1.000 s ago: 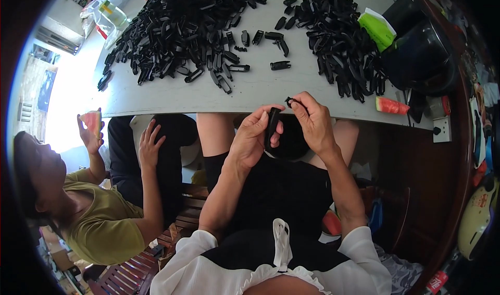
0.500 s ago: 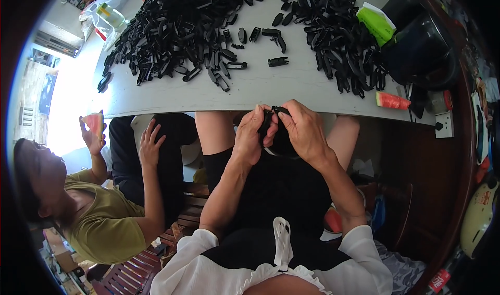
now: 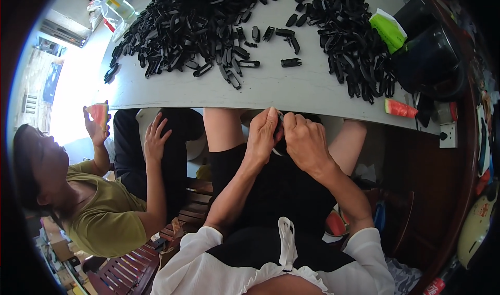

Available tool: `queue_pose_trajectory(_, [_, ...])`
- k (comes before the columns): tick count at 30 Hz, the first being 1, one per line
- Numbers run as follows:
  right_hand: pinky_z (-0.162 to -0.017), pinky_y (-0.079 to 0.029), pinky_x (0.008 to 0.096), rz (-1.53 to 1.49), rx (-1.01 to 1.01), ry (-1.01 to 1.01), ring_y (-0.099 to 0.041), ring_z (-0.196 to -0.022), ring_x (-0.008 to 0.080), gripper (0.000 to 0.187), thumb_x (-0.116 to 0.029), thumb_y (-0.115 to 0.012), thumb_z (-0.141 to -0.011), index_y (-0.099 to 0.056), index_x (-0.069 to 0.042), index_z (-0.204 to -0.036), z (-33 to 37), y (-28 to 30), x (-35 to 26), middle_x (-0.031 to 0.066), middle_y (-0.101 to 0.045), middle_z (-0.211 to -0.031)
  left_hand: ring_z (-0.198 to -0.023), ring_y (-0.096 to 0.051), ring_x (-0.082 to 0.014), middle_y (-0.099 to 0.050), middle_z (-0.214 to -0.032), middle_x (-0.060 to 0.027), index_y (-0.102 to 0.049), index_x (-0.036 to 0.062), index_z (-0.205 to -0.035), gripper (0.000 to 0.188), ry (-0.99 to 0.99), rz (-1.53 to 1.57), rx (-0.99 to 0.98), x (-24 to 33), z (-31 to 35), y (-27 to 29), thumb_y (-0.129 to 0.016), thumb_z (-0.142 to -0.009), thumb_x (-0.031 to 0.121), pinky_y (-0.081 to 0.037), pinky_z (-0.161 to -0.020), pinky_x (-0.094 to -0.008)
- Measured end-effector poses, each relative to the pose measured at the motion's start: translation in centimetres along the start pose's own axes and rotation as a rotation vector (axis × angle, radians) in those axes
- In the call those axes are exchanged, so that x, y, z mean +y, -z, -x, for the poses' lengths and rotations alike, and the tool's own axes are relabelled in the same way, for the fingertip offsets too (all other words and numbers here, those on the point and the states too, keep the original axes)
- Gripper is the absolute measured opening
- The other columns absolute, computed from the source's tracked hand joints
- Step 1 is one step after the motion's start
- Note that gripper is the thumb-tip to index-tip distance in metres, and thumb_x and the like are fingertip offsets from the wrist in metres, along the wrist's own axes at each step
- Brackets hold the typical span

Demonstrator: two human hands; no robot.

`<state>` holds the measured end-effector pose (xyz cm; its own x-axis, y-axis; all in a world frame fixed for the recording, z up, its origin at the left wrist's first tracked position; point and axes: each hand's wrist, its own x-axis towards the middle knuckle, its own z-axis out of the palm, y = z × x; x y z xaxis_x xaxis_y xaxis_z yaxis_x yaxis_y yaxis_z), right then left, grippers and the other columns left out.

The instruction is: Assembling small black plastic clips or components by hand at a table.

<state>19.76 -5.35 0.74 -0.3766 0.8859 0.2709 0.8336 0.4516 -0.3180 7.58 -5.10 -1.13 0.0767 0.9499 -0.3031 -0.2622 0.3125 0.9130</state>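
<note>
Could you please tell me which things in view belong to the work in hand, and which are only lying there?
Seem to belong:
black part between left hand and right hand
large left heap of black parts
smaller right heap
loose black pieces between the heaps

Seem only lying there:
watermelon slice on the table
green packet
dark handled container
clear bottle

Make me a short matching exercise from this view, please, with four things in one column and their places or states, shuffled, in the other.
Column one:
1. Black part
2. Larger black pile
3. Green packet
4. Co-worker's raised hand

Column two:
A. Toward the left of the table
B. Holding a watermelon slice
C. Partly hidden between left hand and right hand
D. Just right of the smaller black pile

Pairs: 1-C; 2-A; 3-D; 4-B
</note>
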Motion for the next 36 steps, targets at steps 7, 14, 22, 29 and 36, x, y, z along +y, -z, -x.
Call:
queue_pose_trajectory(7, [-0.055,-0.049,0.0284,-0.572,0.050,-0.012,-0.058,-0.064,0.0203,0.028,-0.015,-0.064,-0.082,-0.049,0.000,-0.100,1.1,-0.5,1.0,0.0137,-0.055,-0.082,-0.063,-0.042,-0.0066,-0.046,-0.070,0.0016,-0.058,0.0031,-0.085,0.030,-0.347,-0.078,0.045,-0.5,0.0,-0.1,-0.048,-0.098,0.028,-0.032,-0.055,-0.0219])
queue_pose_trajectory(14, [-0.062,-0.052,0.0243,-1.482,-0.107,-0.187,-0.052,-0.091,0.0165,0.056,-0.042,-0.044,-0.097,-0.042,0.001,-0.132,1.9,-1.1,2.2,0.0104,-0.044,-0.118,-0.082,-0.045,-0.0070,-0.041,-0.109,-0.0009,-0.068,0.0059,-0.099,0.025,-0.240,0.076,-0.115,0.2,0.2,-0.4,-0.064,-0.088,0.028,-0.040,-0.067,-0.0214])
queue_pose_trajectory(22, [-0.045,-0.048,0.0202,-1.799,-0.163,-0.380,-0.055,-0.053,0.0105,0.025,-0.023,-0.066,-0.087,-0.062,-0.001,-0.097,3.7,-1.3,5.2,0.0042,-0.058,-0.067,-0.101,-0.047,-0.0108,-0.049,-0.109,-0.0057,-0.065,0.0067,-0.112,0.026,-0.286,-0.127,-0.241,0.2,-0.1,-0.1,-0.053,-0.091,0.017,-0.038,-0.087,-0.0251])
queue_pose_trajectory(29, [-0.056,-0.045,0.0384,-0.557,-0.265,-0.215,-0.058,-0.060,0.0313,0.028,-0.026,-0.068,-0.081,-0.060,0.000,-0.081,2.3,1.1,7.0,0.0166,-0.061,-0.069,-0.095,-0.054,-0.0124,-0.053,-0.115,-0.0113,-0.051,-0.0021,-0.122,0.036,-0.118,0.240,-0.169,0.9,-0.9,2.4,-0.050,-0.086,-0.007,-0.043,-0.089,-0.0250])
queue_pose_trajectory(36, [-0.059,-0.045,0.0344,-0.275,0.227,-0.189,-0.059,-0.066,0.0279,0.007,-0.009,-0.064,-0.079,-0.064,-0.002,-0.080,-6.4,2.7,9.9,0.0110,-0.061,-0.074,-0.090,-0.063,-0.0146,-0.061,-0.111,-0.0161,-0.057,-0.0022,-0.110,0.034,0.024,0.419,-0.290,0.8,-0.5,2.7,-0.070,-0.080,0.005,-0.050,-0.083,-0.0234])
